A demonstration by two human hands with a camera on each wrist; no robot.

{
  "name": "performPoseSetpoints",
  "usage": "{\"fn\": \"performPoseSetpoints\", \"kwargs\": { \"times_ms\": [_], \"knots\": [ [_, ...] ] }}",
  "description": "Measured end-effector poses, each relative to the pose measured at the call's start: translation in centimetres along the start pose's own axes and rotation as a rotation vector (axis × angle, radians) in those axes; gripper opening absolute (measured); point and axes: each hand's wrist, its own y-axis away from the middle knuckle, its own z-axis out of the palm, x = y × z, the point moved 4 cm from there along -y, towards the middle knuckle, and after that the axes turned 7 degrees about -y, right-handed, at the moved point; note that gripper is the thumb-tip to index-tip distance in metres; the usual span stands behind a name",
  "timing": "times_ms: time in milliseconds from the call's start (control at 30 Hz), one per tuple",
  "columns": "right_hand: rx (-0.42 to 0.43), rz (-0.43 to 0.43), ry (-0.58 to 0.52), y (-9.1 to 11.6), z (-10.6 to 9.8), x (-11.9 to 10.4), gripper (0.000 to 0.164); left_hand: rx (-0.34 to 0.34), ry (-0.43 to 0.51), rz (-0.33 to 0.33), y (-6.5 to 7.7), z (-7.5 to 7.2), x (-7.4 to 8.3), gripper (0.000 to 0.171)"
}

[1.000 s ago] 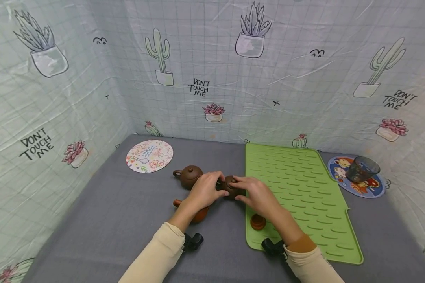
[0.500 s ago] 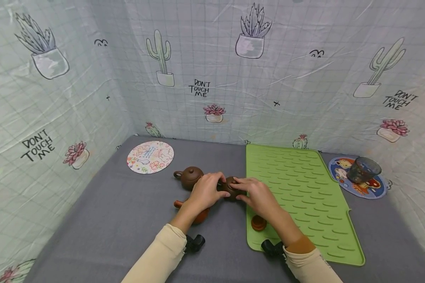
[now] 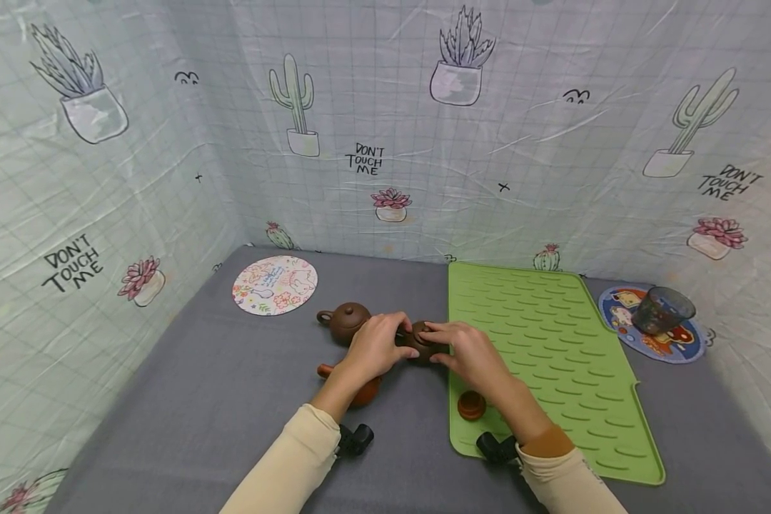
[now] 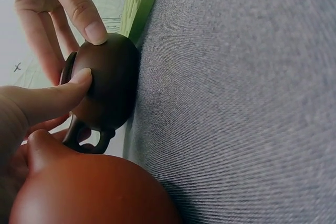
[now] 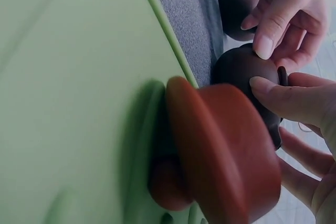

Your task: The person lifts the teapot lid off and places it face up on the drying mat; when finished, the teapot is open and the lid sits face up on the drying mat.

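Note:
A dark brown teapot stands on the grey cloth, held between both hands. My left hand grips its handle side, the thumb pressing the body in the left wrist view. From the other side, my right hand holds it, thumb low on the body and fingers up by the lid. A second dark brown teapot sits behind and left of my left hand. The reddish-brown teapot is partly hidden under my left wrist; its lid lies knob down on the green mat, beside my right forearm.
The ridged green mat covers the right of the table. A dark see-through cup stands on a blue patterned coaster at the far right. Back left lies a round floral coaster. Patterned curtains enclose the table.

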Motion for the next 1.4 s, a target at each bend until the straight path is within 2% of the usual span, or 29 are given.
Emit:
{"fn": "performPoseSetpoints", "kwargs": {
  "times_ms": [233,433,700,1033,1233,1400],
  "knots": [
    [-0.002,0.010,-0.052,-0.3,-0.4,0.3,0.047,-0.002,-0.009,0.017,0.0,0.0,0.0,0.037],
    [0.022,0.003,-0.109,-0.5,-1.3,0.2,0.043,0.001,0.035,0.038,0.1,0.1,0.0,0.038],
    [0.100,-0.071,-0.094,-0.4,-2.4,0.0,0.040,0.003,0.056,0.093,0.1,0.2,-0.1,0.032],
    [0.207,-0.111,-0.113,-0.4,-3.4,-0.2,0.040,-0.009,0.014,0.087,-0.1,0.2,0.1,0.028],
    [0.279,-0.107,-0.141,-0.4,-4.0,-0.4,0.039,-0.014,0.004,0.091,-0.3,0.0,0.3,0.028],
    [0.305,-0.056,-0.183,-0.4,-4.7,-0.5,0.040,-0.014,-0.006,0.106,-0.3,-0.1,0.2,0.028]
  ]
}}
